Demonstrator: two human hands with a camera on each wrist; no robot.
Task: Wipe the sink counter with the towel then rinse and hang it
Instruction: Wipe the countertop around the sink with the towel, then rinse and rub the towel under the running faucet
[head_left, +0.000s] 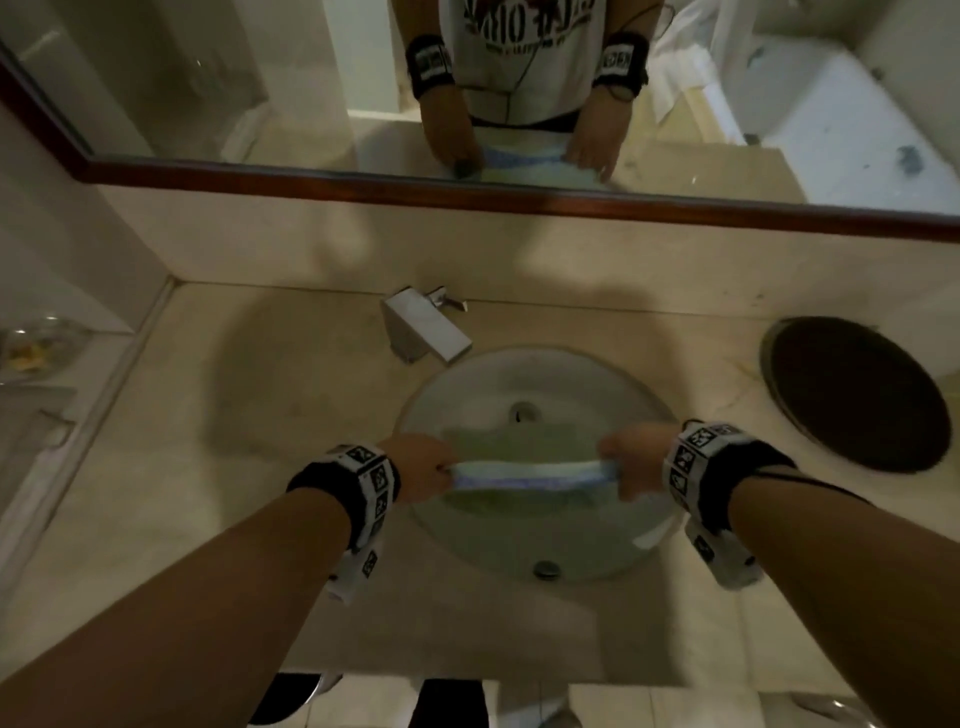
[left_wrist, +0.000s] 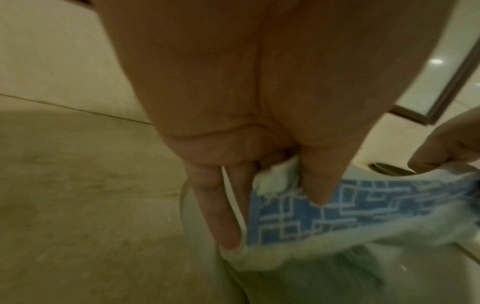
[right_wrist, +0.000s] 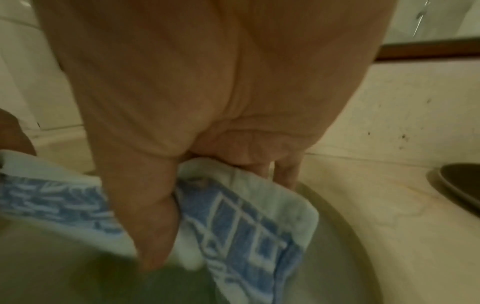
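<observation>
Left hand (head_left: 415, 467) fingers (left_wrist: 215, 205) and thumb pinch one end of the towel (head_left: 530, 475); right hand (head_left: 631, 457) thumb and fingers (right_wrist: 288, 170) clamp the other end, most fingers hidden behind the cloth. The towel hangs stretched between them above the sink (head_left: 467, 535), its lower part blurred. Sink sits in the tabletop (head_left: 208, 467), tap (head_left: 426, 327) behind it.

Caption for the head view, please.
Left hand and right hand hold a blue-patterned towel stretched above the sink, faucet behind.
</observation>
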